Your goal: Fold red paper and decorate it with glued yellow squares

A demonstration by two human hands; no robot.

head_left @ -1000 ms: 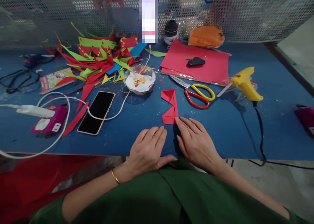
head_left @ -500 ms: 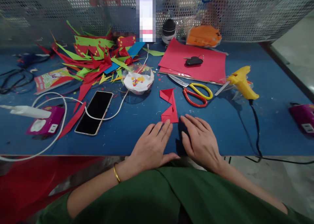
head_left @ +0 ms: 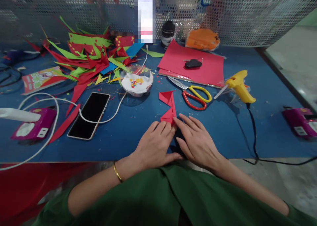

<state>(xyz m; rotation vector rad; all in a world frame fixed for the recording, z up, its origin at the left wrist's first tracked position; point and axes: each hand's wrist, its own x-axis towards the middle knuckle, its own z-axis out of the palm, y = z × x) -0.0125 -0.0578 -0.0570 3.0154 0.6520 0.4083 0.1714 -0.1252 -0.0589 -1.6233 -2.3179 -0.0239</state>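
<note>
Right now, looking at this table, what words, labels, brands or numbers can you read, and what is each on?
No text can be read for certain.
Colourful packet: large pale lettering, too blurred to read.
Orange packet: dark print, too small and blurred to read.
Upright screen: pixelated, nothing legible.
Yellow glue gun: no readable marking.
Folded red paper: no lettering visible.
</note>
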